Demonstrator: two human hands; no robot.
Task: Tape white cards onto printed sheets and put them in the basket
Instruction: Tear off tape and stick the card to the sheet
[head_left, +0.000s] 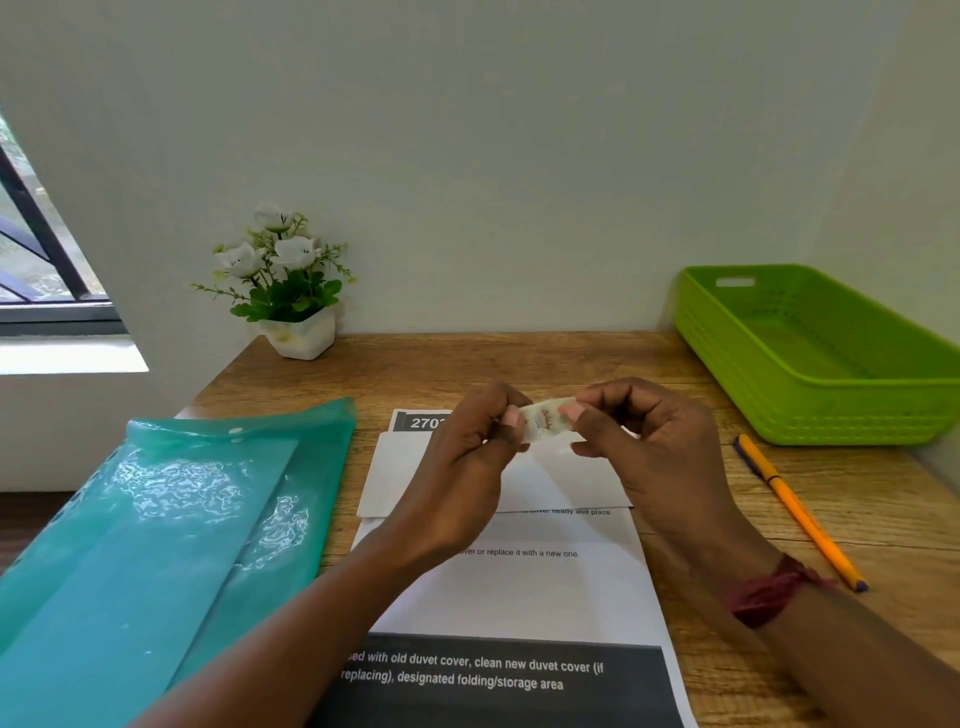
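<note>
- Black-banded at its near edge, the printed sheet (519, 587) lies flat on the wooden surface (857, 499) straight ahead of the person, with its far heading partly covered.
- A white card (410, 478) rests on the sheet's upper half, loose by the look of it, with no tape yet visible on its edges.
- Above the card, both hands are raised and pinch one small pale piece (545, 420), apparently a strip of tape or a sticker with reddish print; what it is exactly is too small to tell.
- The left hand (467, 457) has thumb and forefinger closed on the piece's left end, the other fingers curled.
- The right hand (639, 441) grips the right end the same way, so the piece is stretched between them.
- To do this step well, I judge the piece should stay taut and be held only by its tips, then be lowered so it bridges the card's edge and the sheet, half on each.
- Pressing from the middle outward should avoid wrinkles; the card may slide, so a finger could steady it.
- A teal plastic folder (156, 545) lies left of the sheet, an orange pen (800, 514) right.
- Farthest off at the right, the green basket (810, 415) appears to hold nothing.
</note>
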